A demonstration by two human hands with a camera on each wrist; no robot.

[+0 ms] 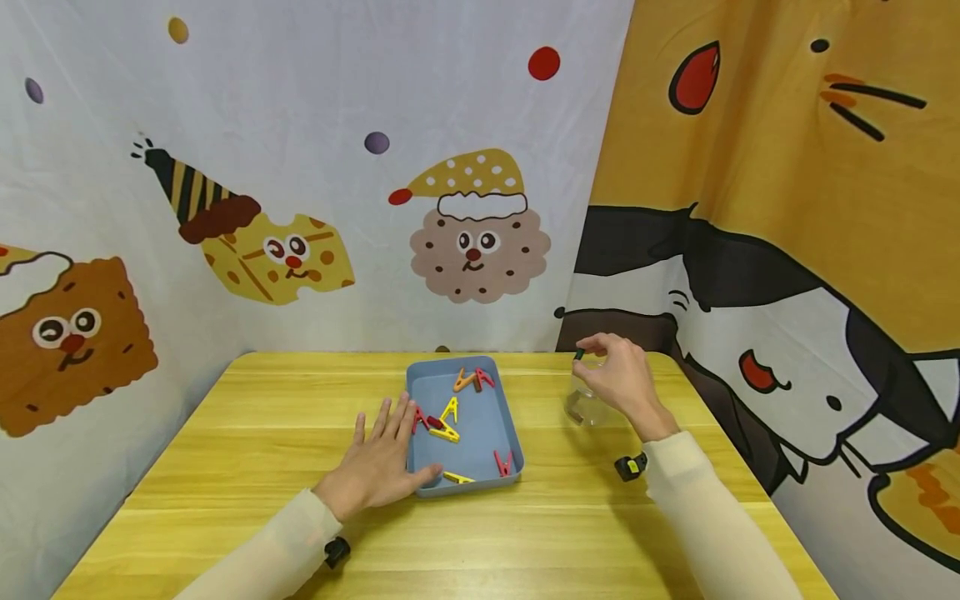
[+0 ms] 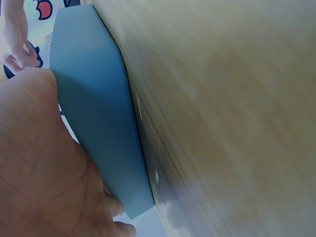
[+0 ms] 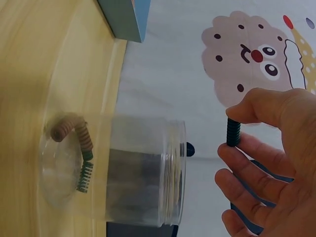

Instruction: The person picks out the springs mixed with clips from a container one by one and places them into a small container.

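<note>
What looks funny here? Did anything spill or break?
Nothing looks spilled or broken. The blue tray sits a little crooked against the back edge of the table, and its clips lie jumbled, pointing different ways. The clear jar stands upright with springs inside.

Yellow wood tbl (image 1: 540,542) w/ blue tray (image 1: 480,425), clear jar (image 3: 136,182) to R.

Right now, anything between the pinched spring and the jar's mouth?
Nothing visible. The right hand pinches the dark green spring above the clear jar, with open air between; no lid shows on it. Other springs lie low inside, clear of the mouth.
</note>
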